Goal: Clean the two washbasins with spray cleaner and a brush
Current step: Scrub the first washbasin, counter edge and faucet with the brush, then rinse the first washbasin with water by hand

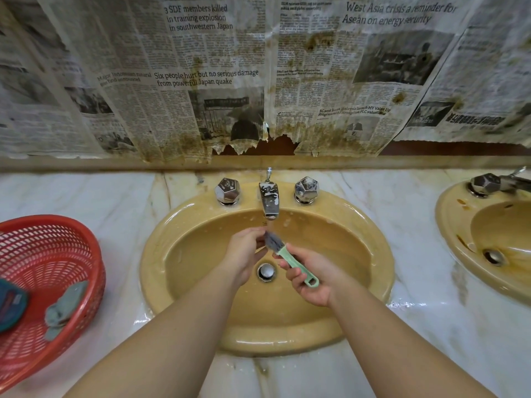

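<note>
So, head cam: R hand holds the green brush by its handle, fingers curled round it, over the yellow washbasin. L hand is just left of it, fingertips pinching the grey bristles. Tap is right above both hands, drain between & below them. 2nd washbasin far right of R hand. Red basket w/ cloth far left of L hand.

Bare forearms; hands ungloved
</note>
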Available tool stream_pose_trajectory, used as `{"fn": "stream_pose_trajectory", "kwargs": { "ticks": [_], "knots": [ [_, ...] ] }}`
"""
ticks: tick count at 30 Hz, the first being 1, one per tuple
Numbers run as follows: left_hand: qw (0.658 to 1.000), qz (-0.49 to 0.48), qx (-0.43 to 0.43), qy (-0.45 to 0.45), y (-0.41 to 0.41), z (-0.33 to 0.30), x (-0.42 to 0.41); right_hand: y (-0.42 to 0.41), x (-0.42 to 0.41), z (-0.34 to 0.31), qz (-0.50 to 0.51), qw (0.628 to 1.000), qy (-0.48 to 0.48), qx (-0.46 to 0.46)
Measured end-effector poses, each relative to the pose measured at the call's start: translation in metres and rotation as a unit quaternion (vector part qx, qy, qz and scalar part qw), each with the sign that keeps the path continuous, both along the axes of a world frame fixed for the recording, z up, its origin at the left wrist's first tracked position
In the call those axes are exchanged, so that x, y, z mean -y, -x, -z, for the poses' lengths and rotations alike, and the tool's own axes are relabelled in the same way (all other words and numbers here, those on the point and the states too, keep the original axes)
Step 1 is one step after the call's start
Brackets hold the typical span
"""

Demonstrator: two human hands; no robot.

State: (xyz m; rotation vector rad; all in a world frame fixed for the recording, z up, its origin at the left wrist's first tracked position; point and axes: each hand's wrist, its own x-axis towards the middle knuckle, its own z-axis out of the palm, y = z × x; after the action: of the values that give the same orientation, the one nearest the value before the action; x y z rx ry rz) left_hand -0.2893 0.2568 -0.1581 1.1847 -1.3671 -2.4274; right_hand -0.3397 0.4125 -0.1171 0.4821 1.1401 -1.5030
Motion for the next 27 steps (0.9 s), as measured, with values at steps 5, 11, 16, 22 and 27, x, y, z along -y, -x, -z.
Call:
{"fn": "stream_pose_trajectory", "kwargs": {
  "ticks": [5,11,16,22,27],
  "knots": [
    [0.992,0.052,0.078,0.081,-0.019,0.005,0.006,0.002,-0.019,-0.008,-0.108,0.973,-0.145,-0.146],
    [0.95,0.161,0.159,0.214,-0.049,-0.006,0.015,0.007,-0.025,-0.018,-0.113,0.77,-0.35,-0.522],
    [0.922,0.201,0.169,0.283,-0.069,-0.018,0.026,-0.002,-0.027,0.006,-0.346,0.651,-0.448,-0.505],
    [0.921,0.201,0.16,0.294,-0.089,-0.022,0.035,-0.024,-0.009,0.01,-0.375,0.665,-0.414,-0.495],
    [0.971,0.174,0.137,0.093,-0.105,-0.044,0.033,-0.066,0.035,0.004,-0.262,0.773,-0.251,-0.52]
  ]
}}
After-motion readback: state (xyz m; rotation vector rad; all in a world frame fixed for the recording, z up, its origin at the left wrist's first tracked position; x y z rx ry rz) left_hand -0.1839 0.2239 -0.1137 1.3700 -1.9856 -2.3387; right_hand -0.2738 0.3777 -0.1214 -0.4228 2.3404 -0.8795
